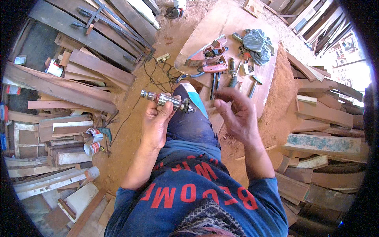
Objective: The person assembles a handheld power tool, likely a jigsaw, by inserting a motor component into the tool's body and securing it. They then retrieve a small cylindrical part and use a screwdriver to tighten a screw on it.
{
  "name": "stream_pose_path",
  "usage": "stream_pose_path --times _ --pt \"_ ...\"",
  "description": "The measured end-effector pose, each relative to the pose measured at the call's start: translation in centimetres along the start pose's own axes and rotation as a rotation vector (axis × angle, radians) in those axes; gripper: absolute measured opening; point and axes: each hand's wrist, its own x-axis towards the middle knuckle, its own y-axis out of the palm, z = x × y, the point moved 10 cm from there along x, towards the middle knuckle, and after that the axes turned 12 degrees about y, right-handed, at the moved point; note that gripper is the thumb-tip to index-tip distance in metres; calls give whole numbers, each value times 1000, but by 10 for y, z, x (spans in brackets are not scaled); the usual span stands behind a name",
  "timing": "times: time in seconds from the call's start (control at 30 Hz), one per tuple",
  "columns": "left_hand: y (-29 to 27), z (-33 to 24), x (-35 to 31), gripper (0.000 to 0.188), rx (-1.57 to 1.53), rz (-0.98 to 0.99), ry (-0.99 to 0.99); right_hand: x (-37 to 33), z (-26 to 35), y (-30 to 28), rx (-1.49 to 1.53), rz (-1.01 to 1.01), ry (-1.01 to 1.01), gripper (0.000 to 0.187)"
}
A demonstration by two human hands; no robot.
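Note:
My left hand (156, 123) is closed around a motor armature (165, 100), a silver cylinder on a shaft, held above my leg. One shaft end points left; a dark toothed or finned part sits at the right end. My right hand (241, 118) is raised to the right of the armature, apart from it, with thumb and fingers spread and curved. Its fingertips are slightly blurred, and nothing shows between them. Beyond it, a hammer (255, 84) and a screwdriver-like tool (232, 68) lie on a wooden board (197, 33).
The board also holds a red power-tool housing (206, 54), a smaller red part (215, 68) and a striped cloth (258, 45). A black cord (152, 73) coils on the sawdust-covered floor. Timber stacks (327, 144) line the right; planks and clamps (96, 17) line the left.

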Motion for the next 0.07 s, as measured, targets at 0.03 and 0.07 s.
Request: stream_pose_path --times 0.03,0.07 --pt "2 1 -2 36 -47 -10 -32 -2 -19 7 41 43 95 30" --pt "1 2 -2 36 -45 -12 -36 -5 -21 14 -47 57 67 26"
